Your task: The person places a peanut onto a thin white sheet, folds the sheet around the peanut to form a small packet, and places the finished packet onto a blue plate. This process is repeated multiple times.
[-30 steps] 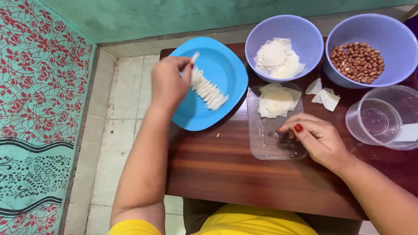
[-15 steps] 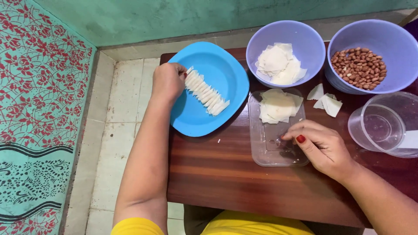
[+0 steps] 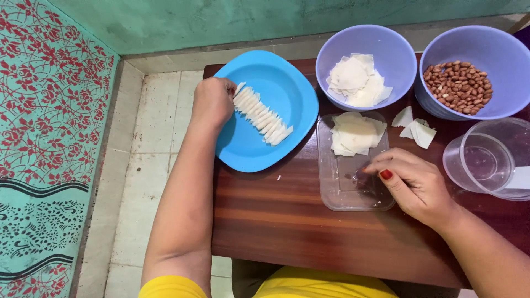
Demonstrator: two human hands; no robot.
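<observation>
The left hand sits at the nine o'clock edge of the blue plate, its grip closed loosely on the end of a row of folded white wrappers, as though setting one more piece against the line. The row lies on the plate's upper half, its long axis running from ten o'clock down toward four o'clock. Each piece stands nearly crosswise to that line, overlapping its neighbour like fallen dominoes.

The right hand rests at the four o'clock corner of a clear tray on the wooden bench. Its fingertips are pressed down on the tray floor, pinched on something too small to make out, so I cannot tell whether that grip holds anything. A small stack of flat wrappers lies at the tray's twelve o'clock end.

To my eye, the work at the plate goes best if the new piece is laid at the same slant as the rest and snug against the last one. A light touch would keep the row from sliding or fanning apart.

Beyond the tray, a lilac bowl holds more wrappers. A second bowl at two o'clock holds peanuts. Scraps lie between them, and a clear tub stands at three o'clock.
</observation>
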